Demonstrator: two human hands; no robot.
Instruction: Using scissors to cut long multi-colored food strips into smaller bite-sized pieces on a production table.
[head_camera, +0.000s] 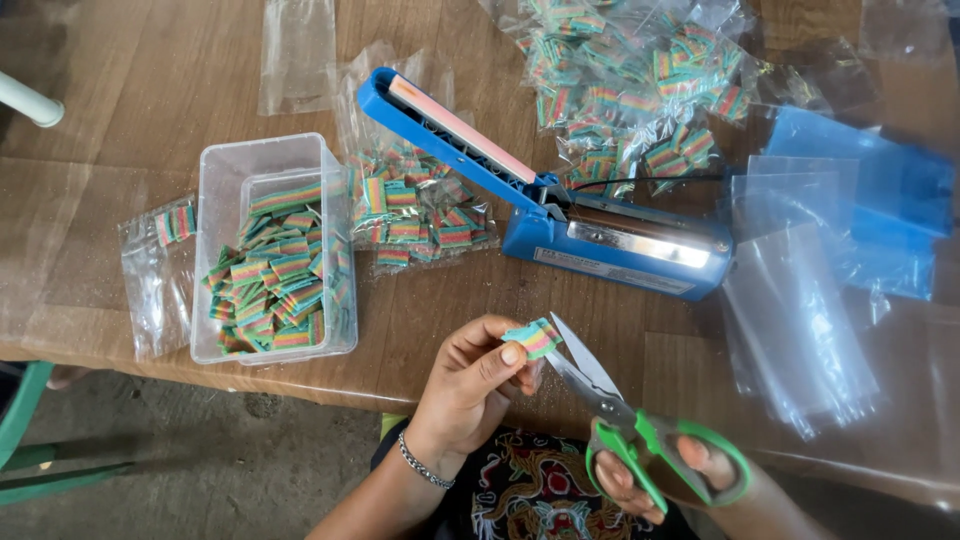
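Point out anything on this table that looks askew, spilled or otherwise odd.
Nothing looks damaged or spilled. The blue heat sealer sits with its arm raised. The clear tub holds striped candy pieces in a loose heap. The left hand pinches one piece by the open green scissors in the right hand.

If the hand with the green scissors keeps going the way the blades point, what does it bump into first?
The right hand aims the green scissors up and to the left, blades open. First in that line is the rainbow-striped candy strip pinched by the left hand. Depth is hard to judge, but the blades look right beside it.
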